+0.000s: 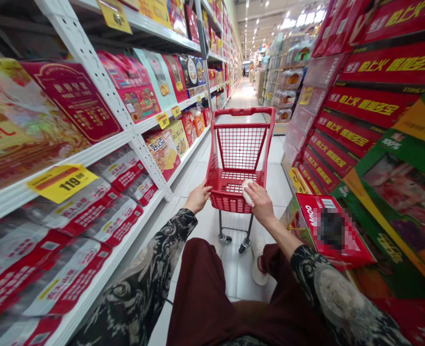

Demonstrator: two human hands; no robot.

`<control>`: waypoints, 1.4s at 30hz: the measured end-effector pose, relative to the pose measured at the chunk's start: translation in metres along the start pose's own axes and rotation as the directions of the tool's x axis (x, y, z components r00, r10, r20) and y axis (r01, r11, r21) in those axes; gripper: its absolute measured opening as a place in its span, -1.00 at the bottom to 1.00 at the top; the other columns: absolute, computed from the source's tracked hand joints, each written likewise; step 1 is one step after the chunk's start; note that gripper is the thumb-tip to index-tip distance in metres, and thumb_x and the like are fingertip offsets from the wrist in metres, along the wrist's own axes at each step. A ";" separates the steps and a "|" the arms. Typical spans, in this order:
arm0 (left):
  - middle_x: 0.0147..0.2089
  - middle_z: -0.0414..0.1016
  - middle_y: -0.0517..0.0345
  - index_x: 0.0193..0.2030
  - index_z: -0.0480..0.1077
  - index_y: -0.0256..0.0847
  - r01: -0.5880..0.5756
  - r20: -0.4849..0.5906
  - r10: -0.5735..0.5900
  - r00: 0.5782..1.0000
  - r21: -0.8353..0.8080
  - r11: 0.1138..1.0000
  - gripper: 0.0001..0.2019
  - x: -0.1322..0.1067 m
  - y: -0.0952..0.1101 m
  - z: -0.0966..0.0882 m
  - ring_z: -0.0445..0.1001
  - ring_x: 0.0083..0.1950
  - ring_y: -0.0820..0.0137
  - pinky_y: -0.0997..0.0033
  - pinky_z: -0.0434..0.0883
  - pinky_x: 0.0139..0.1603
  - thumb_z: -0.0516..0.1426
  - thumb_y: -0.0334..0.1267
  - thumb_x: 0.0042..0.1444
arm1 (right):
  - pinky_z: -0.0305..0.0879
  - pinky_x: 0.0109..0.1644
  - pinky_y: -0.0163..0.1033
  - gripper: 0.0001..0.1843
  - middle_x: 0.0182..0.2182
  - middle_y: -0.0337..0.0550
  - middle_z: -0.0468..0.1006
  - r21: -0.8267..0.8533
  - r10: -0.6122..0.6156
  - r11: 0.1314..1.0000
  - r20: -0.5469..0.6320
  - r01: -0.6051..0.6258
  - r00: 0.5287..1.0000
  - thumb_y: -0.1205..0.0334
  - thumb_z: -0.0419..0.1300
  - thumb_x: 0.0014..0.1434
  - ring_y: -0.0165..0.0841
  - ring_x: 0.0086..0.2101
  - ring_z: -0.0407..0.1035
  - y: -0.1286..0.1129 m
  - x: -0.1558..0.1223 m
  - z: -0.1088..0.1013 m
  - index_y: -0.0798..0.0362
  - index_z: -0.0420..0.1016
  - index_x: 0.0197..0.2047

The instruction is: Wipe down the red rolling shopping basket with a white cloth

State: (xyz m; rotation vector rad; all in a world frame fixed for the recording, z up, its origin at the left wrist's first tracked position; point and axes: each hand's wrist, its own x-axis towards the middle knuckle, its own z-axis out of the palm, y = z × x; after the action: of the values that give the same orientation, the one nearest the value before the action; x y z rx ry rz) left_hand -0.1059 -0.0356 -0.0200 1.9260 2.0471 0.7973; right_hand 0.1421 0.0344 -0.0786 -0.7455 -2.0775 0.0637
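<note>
A small red shopping cart (240, 144) stands in the supermarket aisle just ahead of me, its basket showing nothing inside. My left hand (198, 196) grips the near left edge of the cart's basket, fingers curled over the rim. My right hand (257, 201) rests on the near right edge and is closed around a small white cloth or tissue (247, 190). My dark red trousers and a white slipper (258, 262) show below.
White shelving (100, 86) on the left carries boxed gift sets and wrapped packs, with a yellow 119.00 price tag (61, 182). Stacked red and green cartons (363, 110) line the right side, one red box (333, 230) jutting near my arm. The tiled aisle (246, 93) runs ahead.
</note>
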 end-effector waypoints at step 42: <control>0.36 -0.09 -0.03 0.28 -0.01 -0.27 -0.229 0.197 0.149 0.969 0.491 0.841 -0.35 -0.024 0.054 0.030 -0.14 0.37 0.25 -0.18 -0.12 0.27 -0.12 -0.55 -0.04 | 0.13 0.19 0.09 -0.64 0.06 0.08 0.38 -0.026 -0.218 0.974 0.152 0.224 0.964 0.46 0.03 0.16 -0.22 0.22 -0.04 -0.005 -0.070 0.061 0.17 0.38 0.04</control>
State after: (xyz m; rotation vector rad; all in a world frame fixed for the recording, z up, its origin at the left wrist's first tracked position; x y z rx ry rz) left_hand -0.0415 -0.0519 -0.0217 2.4058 2.1465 0.1181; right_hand 0.1221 0.0074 -0.1651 -0.5436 -2.2981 -0.0522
